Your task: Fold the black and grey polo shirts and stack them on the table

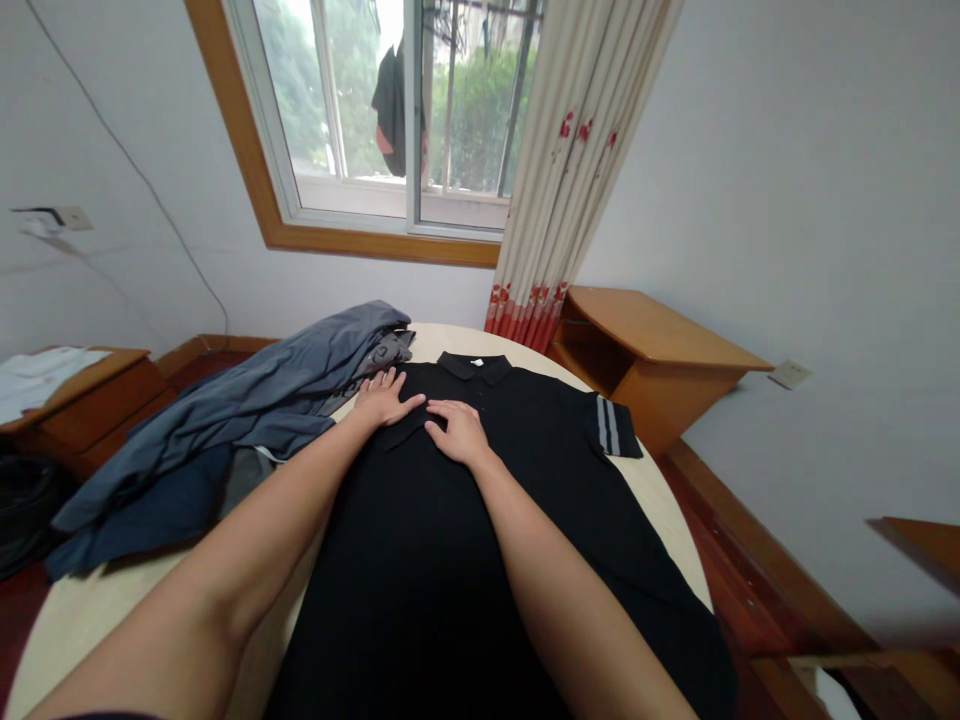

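A black polo shirt lies spread on a round pale table, its collar toward the window. Its right-hand sleeve, with two grey stripes, sticks out flat; the left-hand sleeve appears folded in over the chest. My left hand lies flat on the shirt's left shoulder edge, fingers spread. Close beside it, my right hand rests on the upper chest below the collar, fingers stretched out and slightly bent. Neither hand grips the cloth. The shirt's lower part runs out of view toward me, partly behind my forearms.
A heap of grey and dark blue clothes covers the table's left side. Behind the table hang a curtain and a window. A wooden cabinet stands at the back right, another at the left.
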`<move>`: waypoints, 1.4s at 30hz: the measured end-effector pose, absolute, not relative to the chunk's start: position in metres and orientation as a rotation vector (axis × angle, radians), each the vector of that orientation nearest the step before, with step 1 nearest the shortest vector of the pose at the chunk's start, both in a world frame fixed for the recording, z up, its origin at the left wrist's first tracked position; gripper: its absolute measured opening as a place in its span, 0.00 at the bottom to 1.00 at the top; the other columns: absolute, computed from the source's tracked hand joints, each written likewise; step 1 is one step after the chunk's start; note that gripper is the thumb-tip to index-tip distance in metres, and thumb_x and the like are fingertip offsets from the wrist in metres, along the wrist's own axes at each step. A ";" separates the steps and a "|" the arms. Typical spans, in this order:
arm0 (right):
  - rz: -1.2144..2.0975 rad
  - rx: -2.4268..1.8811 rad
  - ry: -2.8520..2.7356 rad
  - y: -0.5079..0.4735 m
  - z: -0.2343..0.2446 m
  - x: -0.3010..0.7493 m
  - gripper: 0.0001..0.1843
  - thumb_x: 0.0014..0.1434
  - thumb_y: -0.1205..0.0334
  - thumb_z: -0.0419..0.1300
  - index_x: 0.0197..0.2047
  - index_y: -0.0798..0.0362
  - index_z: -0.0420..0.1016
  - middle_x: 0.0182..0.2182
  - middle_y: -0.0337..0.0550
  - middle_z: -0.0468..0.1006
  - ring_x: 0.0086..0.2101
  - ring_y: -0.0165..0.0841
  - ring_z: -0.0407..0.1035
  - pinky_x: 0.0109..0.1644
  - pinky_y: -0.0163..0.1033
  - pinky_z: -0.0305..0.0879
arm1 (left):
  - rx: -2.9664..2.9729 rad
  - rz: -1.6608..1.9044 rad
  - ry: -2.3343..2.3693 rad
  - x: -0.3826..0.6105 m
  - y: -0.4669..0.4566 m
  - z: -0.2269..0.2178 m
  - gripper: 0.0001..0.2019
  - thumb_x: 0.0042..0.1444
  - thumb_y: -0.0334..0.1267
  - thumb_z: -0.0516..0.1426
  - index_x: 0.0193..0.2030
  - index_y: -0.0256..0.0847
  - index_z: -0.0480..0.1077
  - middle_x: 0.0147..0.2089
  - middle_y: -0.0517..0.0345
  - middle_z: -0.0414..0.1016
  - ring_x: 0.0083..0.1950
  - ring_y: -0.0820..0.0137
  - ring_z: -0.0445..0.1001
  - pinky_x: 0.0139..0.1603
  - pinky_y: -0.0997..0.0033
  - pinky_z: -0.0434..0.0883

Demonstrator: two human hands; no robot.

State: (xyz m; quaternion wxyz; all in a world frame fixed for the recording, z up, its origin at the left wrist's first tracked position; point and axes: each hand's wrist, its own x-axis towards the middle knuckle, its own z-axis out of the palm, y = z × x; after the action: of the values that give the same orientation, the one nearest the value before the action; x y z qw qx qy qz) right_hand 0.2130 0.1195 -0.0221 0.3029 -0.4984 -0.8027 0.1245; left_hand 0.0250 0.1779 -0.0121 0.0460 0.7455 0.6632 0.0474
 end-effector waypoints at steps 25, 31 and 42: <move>0.368 -1.410 -1.941 0.122 -0.020 0.211 0.13 0.62 0.61 0.59 0.48 0.50 0.79 0.57 0.47 0.74 0.57 0.40 0.68 0.61 0.50 0.62 | 2.399 0.096 1.980 0.050 0.128 0.000 0.34 0.69 0.51 0.37 0.73 0.27 0.50 0.76 0.42 0.43 0.77 0.56 0.42 0.73 0.46 0.46; 0.399 -1.392 -1.892 0.127 -0.023 0.213 0.13 0.61 0.63 0.58 0.48 0.51 0.78 0.57 0.48 0.73 0.57 0.40 0.68 0.61 0.50 0.63 | 2.504 0.184 1.910 0.066 0.098 0.000 0.32 0.70 0.50 0.39 0.73 0.30 0.52 0.76 0.43 0.47 0.76 0.58 0.45 0.73 0.50 0.48; 0.397 -1.306 -1.538 0.150 -0.016 0.233 0.14 0.59 0.61 0.58 0.47 0.53 0.78 0.49 0.49 0.78 0.47 0.36 0.73 0.56 0.42 0.68 | 2.510 0.246 1.876 0.063 0.089 -0.012 0.33 0.68 0.53 0.42 0.72 0.32 0.54 0.75 0.45 0.51 0.76 0.58 0.49 0.73 0.52 0.51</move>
State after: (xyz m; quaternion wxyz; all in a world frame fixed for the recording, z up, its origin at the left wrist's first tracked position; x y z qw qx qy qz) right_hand 0.2332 0.1505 -0.0157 0.5163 -0.5439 -0.6405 0.1655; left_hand 0.0632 0.0893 -0.0123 -0.0009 0.7985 0.5968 0.0784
